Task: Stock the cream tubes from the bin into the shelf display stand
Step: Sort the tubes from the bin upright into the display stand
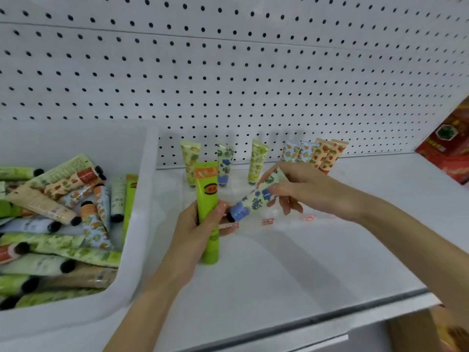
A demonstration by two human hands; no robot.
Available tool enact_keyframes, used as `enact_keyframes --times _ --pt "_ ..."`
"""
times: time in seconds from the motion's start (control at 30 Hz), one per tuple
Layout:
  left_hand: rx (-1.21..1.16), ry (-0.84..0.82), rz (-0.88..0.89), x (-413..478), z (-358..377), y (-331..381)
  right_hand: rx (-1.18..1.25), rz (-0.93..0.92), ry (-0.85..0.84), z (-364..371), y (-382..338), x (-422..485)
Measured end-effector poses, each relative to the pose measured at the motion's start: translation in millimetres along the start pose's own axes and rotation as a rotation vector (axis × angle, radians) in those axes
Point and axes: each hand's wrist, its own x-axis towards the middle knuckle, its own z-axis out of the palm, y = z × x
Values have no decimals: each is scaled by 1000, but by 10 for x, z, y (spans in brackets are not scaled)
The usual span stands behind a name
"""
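My left hand (195,232) grips a bright green cream tube (207,199), held upright in front of the clear display stand (286,224). My right hand (302,189) pinches a cream tube with blue flowers and a blue cap (253,200), tilted with its cap down to the left, over the stand. Several patterned tubes stand upright in the stand along the pegboard: a yellow one (190,158), a blue-flowered one (224,161), a green-leaf one (257,158), and orange-patterned ones (327,154). The white bin (142,189) at the left holds several mixed tubes (63,219).
A white pegboard wall (228,72) backs the white shelf (279,270). A red box (451,148) stands at the right end of the shelf. Small red labels (267,221) sit on the stand's front. The shelf's front edge (355,311) runs at the lower right.
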Motion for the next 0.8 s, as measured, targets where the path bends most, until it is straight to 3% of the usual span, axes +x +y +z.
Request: enact_keyframes --times 0.27,0.6,0.8 --pt "27 29 4 -4 -161 -7 -181 68 120 -261 -265 193" --pt "7 -25 -27 -14 -161 -21 -216 -31 325 -288 -264 718" --pt "-36 -2 -29 -29 -213 -20 -468 -40 403 -253 -260 863"
